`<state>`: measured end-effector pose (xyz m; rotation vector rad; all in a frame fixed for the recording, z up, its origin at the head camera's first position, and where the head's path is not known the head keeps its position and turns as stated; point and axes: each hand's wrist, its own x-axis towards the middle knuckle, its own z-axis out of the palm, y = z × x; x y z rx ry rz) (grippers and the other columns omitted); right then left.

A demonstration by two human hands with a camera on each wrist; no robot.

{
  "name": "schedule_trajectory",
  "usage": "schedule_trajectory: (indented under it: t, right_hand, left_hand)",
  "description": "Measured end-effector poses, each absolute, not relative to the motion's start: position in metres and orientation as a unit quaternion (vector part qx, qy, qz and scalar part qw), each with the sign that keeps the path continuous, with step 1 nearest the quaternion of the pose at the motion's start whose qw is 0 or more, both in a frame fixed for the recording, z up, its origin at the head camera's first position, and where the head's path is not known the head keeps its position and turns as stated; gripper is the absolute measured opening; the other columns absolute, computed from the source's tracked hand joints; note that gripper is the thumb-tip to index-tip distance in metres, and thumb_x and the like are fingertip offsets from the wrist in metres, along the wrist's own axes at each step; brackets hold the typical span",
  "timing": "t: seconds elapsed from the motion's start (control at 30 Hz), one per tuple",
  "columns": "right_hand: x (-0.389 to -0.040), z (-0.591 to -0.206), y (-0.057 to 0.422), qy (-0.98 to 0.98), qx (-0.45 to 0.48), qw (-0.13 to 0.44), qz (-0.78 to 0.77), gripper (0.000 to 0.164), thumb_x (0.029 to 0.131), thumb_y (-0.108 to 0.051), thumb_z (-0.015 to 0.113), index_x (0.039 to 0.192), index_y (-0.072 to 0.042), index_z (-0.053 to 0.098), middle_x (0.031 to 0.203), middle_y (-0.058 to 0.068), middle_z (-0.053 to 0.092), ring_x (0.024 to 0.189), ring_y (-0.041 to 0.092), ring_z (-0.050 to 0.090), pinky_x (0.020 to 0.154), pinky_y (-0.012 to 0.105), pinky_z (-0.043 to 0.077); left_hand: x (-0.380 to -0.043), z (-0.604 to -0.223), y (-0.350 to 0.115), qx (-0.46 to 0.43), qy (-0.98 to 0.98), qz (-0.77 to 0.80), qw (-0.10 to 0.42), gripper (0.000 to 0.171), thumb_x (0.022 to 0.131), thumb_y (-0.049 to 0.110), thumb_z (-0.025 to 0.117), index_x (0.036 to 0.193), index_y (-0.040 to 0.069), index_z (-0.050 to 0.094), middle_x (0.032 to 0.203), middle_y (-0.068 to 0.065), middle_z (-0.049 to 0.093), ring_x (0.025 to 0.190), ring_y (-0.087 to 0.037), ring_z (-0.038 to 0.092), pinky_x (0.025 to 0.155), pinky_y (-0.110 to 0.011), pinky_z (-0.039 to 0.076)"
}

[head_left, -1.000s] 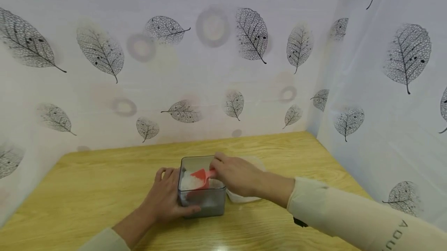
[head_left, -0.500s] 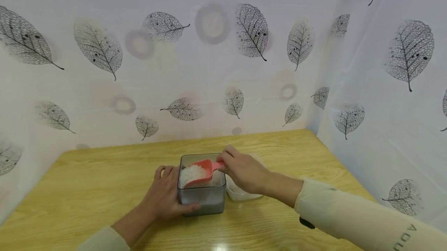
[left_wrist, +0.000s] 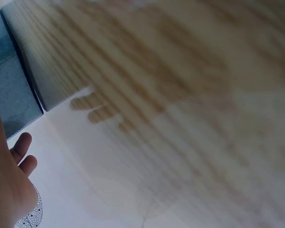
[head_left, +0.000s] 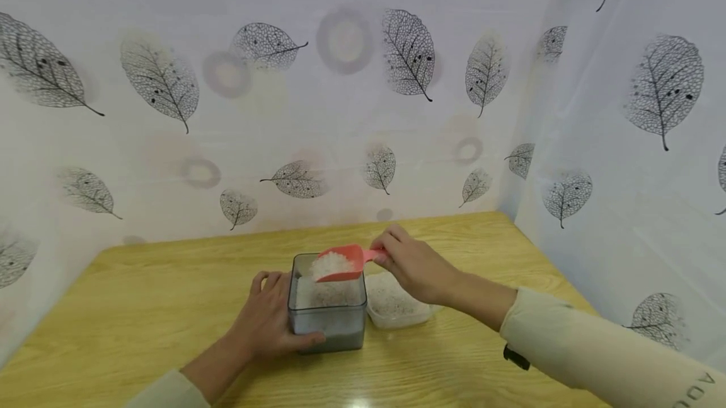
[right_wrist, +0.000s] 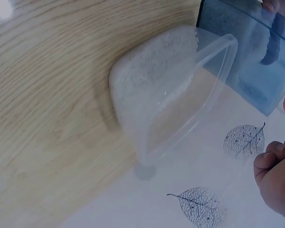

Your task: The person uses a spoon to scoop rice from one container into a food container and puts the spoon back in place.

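A red scoop (head_left: pixel 354 263) heaped with white grains is in my right hand (head_left: pixel 420 267), which pinches its handle. The scoop is above the right part of a square smoky-grey container (head_left: pixel 331 330) holding more white grains. My left hand (head_left: pixel 269 323) holds that container at its left side, thumb along the front. Right of the container stands a clear plastic tub (head_left: pixel 403 320) with grains inside; the right wrist view shows the tub (right_wrist: pixel 133 90) close up. Only part of my left hand (left_wrist: pixel 9 185) appears in the left wrist view.
All of this stands on a light wood-grain table (head_left: pixel 187 294). A pale leaf-patterned sheet (head_left: pixel 340 105) rises behind the table and along its right side.
My right hand has lifted the scoop out of the grains in the grey container, heaped, and moved it up and right. More of the clear tub shows. The left hand has stayed put.
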<state>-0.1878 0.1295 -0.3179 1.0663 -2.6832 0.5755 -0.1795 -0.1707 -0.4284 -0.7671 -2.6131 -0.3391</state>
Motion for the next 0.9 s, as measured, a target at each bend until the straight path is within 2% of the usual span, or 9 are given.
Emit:
schedule_trajectory:
  t: [0.37,0.67,0.9]
  right_hand:
    - [-0.193,-0.306,0.158,-0.903,0.351,0.139,0.206,0.016,0.104,-0.019,0.052,0.113,-0.007,0.058,0.108,0.002,0.053,0.082,0.01,0.05,0.076,0.028,0.049]
    - [-0.196,-0.317,0.194,-0.921,0.315,0.125,0.193,0.012,0.103,-0.018,0.053,0.11,-0.01,0.058,0.103,-0.001,0.052,0.08,0.009,0.047,0.074,0.028,0.047]
    - [-0.2,-0.329,0.217,-0.929,0.311,0.123,0.16,0.014,0.104,-0.017,0.053,0.112,-0.007,0.058,0.108,0.001,0.053,0.082,0.007,0.053,0.075,0.029,0.051]
  left_hand:
    - [-0.179,-0.428,-0.171,-0.275,-0.933,-0.118,0.198,0.108,0.065,0.087,0.062,0.131,0.002,0.05,0.113,-0.006,0.059,0.105,-0.026,0.051,0.1,-0.048,0.027]
    - [-0.18,-0.429,-0.171,-0.279,-0.931,-0.119,0.202,0.108,0.066,0.087,0.061,0.132,0.002,0.05,0.112,-0.006,0.059,0.105,-0.026,0.051,0.1,-0.048,0.027]
    - [-0.18,-0.43,-0.171,-0.274,-0.934,-0.12,0.197,0.108,0.066,0.087,0.062,0.131,0.002,0.05,0.111,-0.006,0.059,0.105,-0.026,0.051,0.101,-0.048,0.027]
